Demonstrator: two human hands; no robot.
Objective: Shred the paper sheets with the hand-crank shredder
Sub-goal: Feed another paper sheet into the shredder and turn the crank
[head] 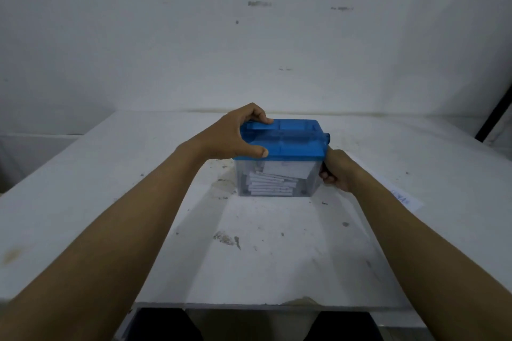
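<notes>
The hand-crank shredder (293, 144) stands in the middle of the white table: a blue lid on a clear bin. Several white paper strips (270, 184) lie piled inside the bin, and a white sheet hangs below the lid. My left hand (235, 134) grips the lid's left end, fingers over the far edge and thumb on the near edge. My right hand (336, 170) is closed at the shredder's right side, below the blue crank hub (327, 138). The crank handle is hidden inside that fist.
A white paper sheet (399, 191) with blue print lies on the table (110, 202) to the right, partly under my right forearm. A white wall rises just behind the table. A dark pole (496, 111) leans at the far right. The tabletop is stained.
</notes>
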